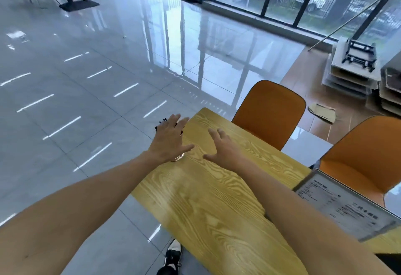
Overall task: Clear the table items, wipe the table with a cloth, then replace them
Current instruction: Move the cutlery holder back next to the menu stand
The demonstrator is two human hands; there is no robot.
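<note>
Over the far end of the wooden table I see both of my bare hands stretched out, palms down. My left hand hangs above the table's far left corner with its fingers spread and released, gripping nothing. Some dark, thin items poke out from behind that hand just past the table's edge; they are too hidden for me to tell what they are. Under the heel of the same hand a small round shiny thing sits on the table near its left edge, mostly covered by my wrist, so I cannot say what it is or whether the hand touches it.

My right hand hovers over the table a little toward the middle, just beside the left hand, fingers loosely splayed and holding nothing. Whether its fingertips touch the wood I cannot tell.

At the table's right edge, near me, a flat framed menu card with printed lines rests on the surface. Two orange chairs stand along the table's right side, one by the far end and one closer to the card. Below the table's near left edge, a black and white shoe rests on the glossy grey floor. I see no cloth anywhere around the table.
</note>
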